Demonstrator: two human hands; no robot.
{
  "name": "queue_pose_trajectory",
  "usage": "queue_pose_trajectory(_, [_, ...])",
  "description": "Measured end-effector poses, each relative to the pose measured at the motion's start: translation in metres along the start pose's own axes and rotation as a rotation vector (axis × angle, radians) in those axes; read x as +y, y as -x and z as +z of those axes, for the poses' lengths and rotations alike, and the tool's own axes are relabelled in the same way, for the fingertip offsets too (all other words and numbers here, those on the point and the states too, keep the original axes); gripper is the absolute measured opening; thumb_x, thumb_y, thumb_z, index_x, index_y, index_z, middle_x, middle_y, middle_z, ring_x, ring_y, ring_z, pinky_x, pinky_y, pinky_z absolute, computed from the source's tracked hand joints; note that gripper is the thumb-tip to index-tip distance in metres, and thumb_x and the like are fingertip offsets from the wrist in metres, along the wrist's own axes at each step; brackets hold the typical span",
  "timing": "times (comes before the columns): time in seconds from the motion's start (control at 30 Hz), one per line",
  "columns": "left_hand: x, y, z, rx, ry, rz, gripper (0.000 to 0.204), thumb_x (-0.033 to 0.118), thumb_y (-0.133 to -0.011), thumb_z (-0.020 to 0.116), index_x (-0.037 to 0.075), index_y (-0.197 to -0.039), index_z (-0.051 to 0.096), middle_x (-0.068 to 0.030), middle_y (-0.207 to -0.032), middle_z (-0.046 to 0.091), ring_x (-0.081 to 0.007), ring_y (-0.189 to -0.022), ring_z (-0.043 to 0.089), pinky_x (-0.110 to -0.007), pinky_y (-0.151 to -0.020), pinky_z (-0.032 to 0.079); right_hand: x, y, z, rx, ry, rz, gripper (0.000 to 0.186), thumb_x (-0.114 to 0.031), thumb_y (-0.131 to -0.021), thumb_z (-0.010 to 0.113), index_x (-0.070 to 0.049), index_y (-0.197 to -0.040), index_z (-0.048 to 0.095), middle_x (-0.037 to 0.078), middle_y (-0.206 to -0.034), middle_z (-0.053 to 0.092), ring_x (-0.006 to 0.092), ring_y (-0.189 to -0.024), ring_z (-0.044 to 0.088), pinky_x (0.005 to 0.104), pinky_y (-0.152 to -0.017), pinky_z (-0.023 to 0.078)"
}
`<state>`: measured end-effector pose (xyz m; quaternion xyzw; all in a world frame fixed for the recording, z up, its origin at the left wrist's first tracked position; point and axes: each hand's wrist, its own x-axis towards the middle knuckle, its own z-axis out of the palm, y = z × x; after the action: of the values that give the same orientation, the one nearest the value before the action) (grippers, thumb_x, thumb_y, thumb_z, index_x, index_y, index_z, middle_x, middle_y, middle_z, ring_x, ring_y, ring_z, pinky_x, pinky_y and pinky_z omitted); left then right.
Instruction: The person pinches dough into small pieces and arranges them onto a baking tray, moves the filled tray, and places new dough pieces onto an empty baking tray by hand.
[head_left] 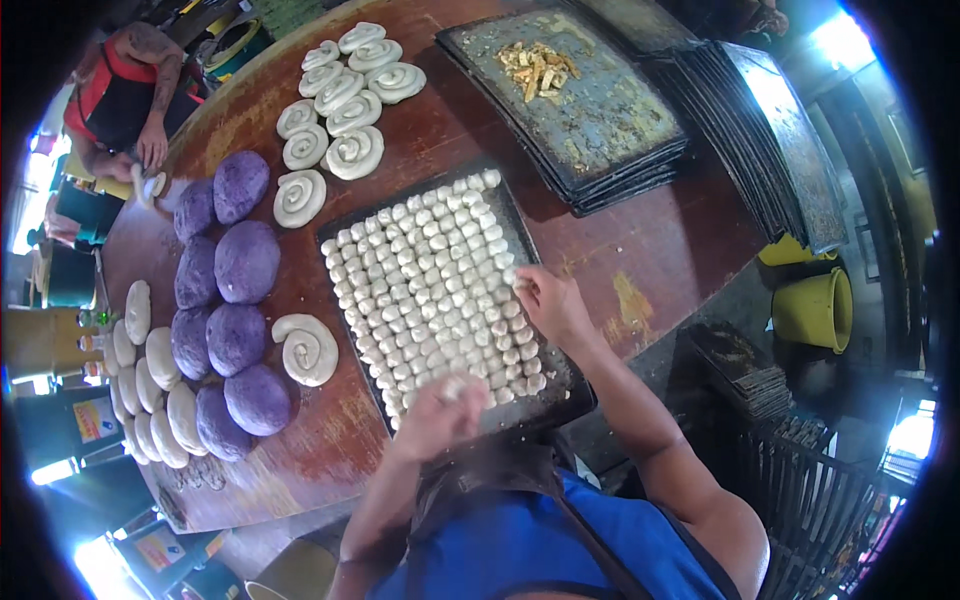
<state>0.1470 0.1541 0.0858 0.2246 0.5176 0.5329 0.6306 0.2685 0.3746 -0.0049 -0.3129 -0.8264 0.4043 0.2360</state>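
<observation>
A dark baking tray [565, 405] lies in front of me, covered with tight rows of small pale dough balls [430, 270]. At the tray's right side, my right hand [550, 305] has its fingers pinched on a small dough ball at the end of a row. My left hand [440, 418] hovers over the near rows, smeared by motion. Something pale like dough shows at its fingertips, but its grip cannot be made out. Left of the tray, a pale dough coil [306, 350] lies on the wooden table [640, 270].
Purple dough mounds [247, 262] and pale oval dough pieces [160, 358] stand on the left. More dough coils [355, 152] lie farther back. Stacked trays [600, 110] hold baked scraps [540, 70]; more trays [760, 140] lean beside them. A co-worker [140, 90] handles dough far left. A yellow bucket [812, 310] stands right.
</observation>
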Motion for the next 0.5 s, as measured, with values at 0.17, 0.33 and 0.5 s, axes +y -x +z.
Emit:
queue_pose_trajectory(0.17, [-0.031, -0.024, -0.036, 0.408, 0.255, 0.310, 0.029, 0.005, -0.091, 0.050, 0.001, -0.120, 0.051, -0.0044, -0.079, 0.059, -0.0119, -0.071, 0.057, -0.026, -0.065, 0.049, -0.069, 0.010, -0.012, 0.001, 0.280, 0.057, 0.041, -0.020, -0.082, 0.068, -0.005, -0.116, 0.052, 0.022, -0.104, 0.060, 0.0422, -0.088, 0.061, 0.0456, -0.075, 0.051])
queue_pose_trajectory(0.33, [0.002, 0.049, -0.009, -0.099, -0.615, 0.491, 0.045, 0.005, -0.093, 0.046, -0.001, -0.138, 0.039, -0.0080, -0.088, 0.061, -0.0151, -0.076, 0.056, -0.030, -0.075, 0.048, -0.197, 0.120, -0.022, -0.328, -0.048, -0.119, 0.044, -0.020, -0.085, 0.065, -0.003, -0.123, 0.049, 0.021, -0.104, 0.058, 0.0378, -0.092, 0.060, 0.0443, -0.079, 0.049])
queue_pose_trajectory(0.5, [-0.047, 0.041, -0.018, -0.124, -0.075, 0.143, 0.037, 0.029, -0.099, 0.045, 0.000, -0.121, 0.050, -0.0068, -0.095, 0.062, -0.0166, -0.082, 0.059, -0.028, -0.073, 0.049, -0.203, 0.130, 0.005, -0.105, -0.005, 0.020, 0.037, -0.016, -0.085, 0.064, -0.003, -0.117, 0.054, 0.019, -0.095, 0.061, 0.0352, -0.088, 0.061, 0.0420, -0.077, 0.050])
